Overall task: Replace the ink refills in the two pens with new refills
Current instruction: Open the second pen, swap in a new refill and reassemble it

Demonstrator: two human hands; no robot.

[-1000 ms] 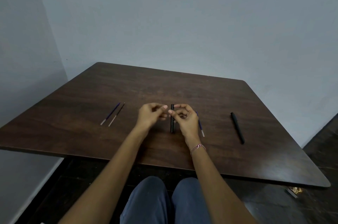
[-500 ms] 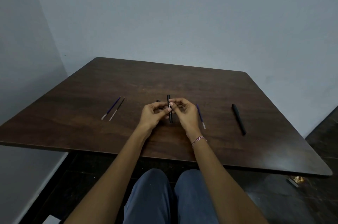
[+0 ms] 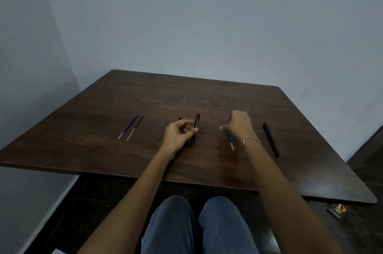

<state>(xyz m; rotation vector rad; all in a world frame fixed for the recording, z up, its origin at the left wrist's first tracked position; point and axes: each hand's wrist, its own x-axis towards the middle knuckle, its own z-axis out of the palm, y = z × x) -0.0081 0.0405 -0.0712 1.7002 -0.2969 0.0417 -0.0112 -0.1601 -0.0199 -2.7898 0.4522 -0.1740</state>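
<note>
My left hand pinches a black pen barrel, which stands nearly upright just above the dark wooden table. My right hand hovers, blurred, over the far end of a purple refill lying on the table. Its fingers are curled near the refill's tip, and whether they touch it is unclear. A second black pen lies to the right of that hand. Two more refills, one purple and one dark, lie side by side at the left.
A small black pen part lies just beyond my left hand. My knees show under the table's near edge. A small wrapper-like object lies on the dark floor at the right. Walls close in behind and to the left.
My right hand has let go of the pen barrel and moved right, over the purple refill. My left hand keeps hold of the barrel.
</note>
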